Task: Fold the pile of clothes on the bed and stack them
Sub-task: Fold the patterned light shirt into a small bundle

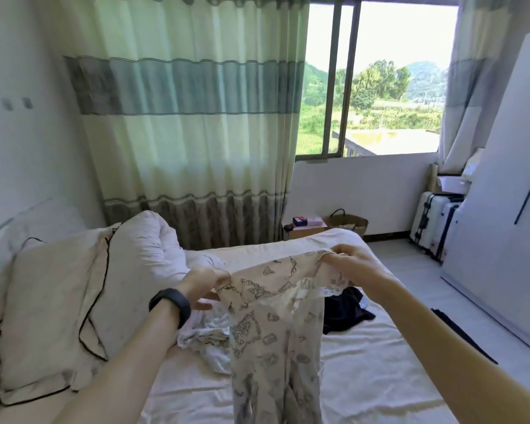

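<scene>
The left hand (205, 286) is pinching the left end of the patterned garment's (273, 332) top edge, its fingers drawn in narrowly on the cloth. The right hand (349, 264) is gripping the right end of the same edge, with its fingers curled tight over the fabric and the back of the hand facing the camera.

Both forearms are reaching forward from the lower corners of the view, and the left wrist is wearing a black band (170, 306). The right hand is sitting a little higher than the left, so the held edge is slanting up toward 2 o'clock.

The garment is stretching between the two grips and hanging down from them toward 6 o'clock, in front of the bed (380, 362). Its lower end is running out of the bottom of the view.

A crumpled pile of pale clothes (205, 335) is lying on the sheet just below the left hand, at about 8 o'clock from the garment's middle and partly hidden behind it. A dark garment (346, 310) is lying on the bed at 6 o'clock from the right hand, just beside the hanging cloth. A pillow (49, 301) is resting at 9 o'clock from the left arm.
</scene>
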